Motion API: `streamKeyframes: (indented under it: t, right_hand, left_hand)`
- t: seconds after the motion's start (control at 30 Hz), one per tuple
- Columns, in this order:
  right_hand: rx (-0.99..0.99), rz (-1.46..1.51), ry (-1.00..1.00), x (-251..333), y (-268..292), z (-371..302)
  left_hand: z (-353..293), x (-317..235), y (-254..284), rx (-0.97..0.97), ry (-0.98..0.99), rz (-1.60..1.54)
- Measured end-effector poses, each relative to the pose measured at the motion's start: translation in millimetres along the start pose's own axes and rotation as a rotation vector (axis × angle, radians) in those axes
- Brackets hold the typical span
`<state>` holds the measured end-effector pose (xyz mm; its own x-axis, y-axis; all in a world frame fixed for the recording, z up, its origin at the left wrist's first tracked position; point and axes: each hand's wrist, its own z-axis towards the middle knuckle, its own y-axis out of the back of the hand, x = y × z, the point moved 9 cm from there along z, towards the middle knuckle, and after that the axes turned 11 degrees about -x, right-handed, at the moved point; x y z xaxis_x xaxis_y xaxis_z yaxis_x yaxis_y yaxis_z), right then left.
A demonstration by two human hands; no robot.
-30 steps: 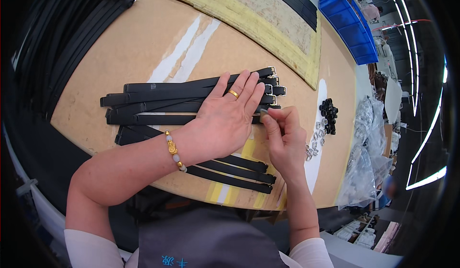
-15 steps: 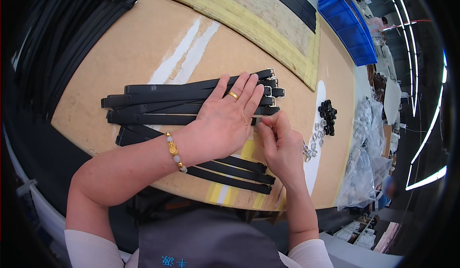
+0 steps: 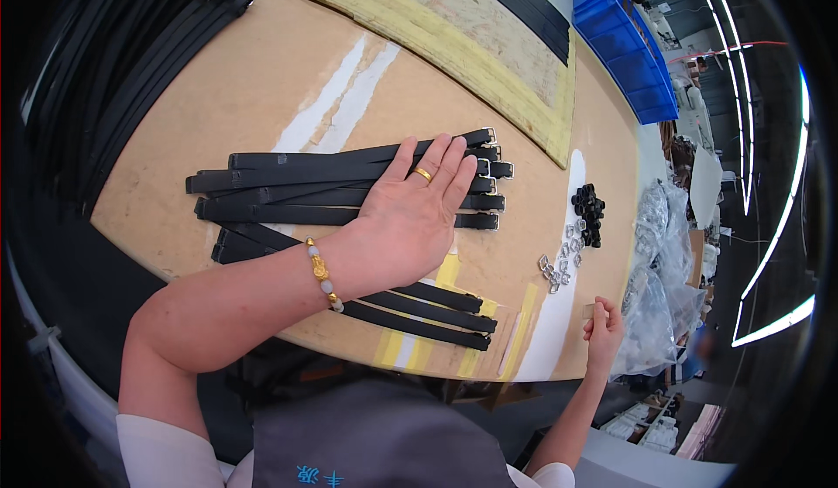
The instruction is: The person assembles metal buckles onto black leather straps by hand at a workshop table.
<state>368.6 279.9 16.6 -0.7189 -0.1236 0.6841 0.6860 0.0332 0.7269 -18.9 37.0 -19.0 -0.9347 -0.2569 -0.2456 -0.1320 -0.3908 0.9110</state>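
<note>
My left hand (image 3: 410, 209) lies flat with its fingers stretched out over a fanned bundle of black belts (image 3: 297, 170), pressing on them without gripping. Silver buckles (image 3: 497, 202) stick out past its fingertips on the belts' right ends. Farther right, near the table's front right edge, my right hand (image 3: 604, 333) is raised and pinches a small pale flat piece (image 3: 588, 312); its exact kind is too small to make out. Several more black straps (image 3: 428, 320) lie below my left wrist, partly covered by my forearm.
Loose silver buckles (image 3: 555, 275) and a pile of small black parts (image 3: 589, 213) lie on the right of the table (image 3: 209, 78). Black belts (image 3: 122, 78) are heaped at left. A yellow-edged board (image 3: 419, 41), blue bin (image 3: 621, 47) and clear plastic bags (image 3: 659, 287) border the area.
My right hand has moved from the belts' buckle ends toward the right front, now with the pale piece in its fingers. The lowest buckle end is uncovered. My left hand stays put.
</note>
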Motion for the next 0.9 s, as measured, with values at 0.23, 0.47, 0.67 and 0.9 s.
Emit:
streamKeyframes:
  t: [0.23,0.47,0.67,0.9]
  right_hand:
    - [-0.129,-0.206,0.306,78.3,-15.0,-22.1]
    - [0.421,-0.037,1.036,240.6,-173.7,-127.9]
    - [0.488,-0.06,1.228,271.0,-204.7,-142.3]
    - [0.539,-0.109,1.342,284.6,-214.8,-149.3]
  left_hand:
    - [5.3,-4.2,1.8,0.003,-0.009,0.023]
    - [2.8,-0.2,1.2,0.004,0.014,-0.025]
    - [1.9,-1.1,4.5,-0.011,0.014,-0.064]
    - [2.0,-0.7,6.8,-0.041,-0.006,-0.079]
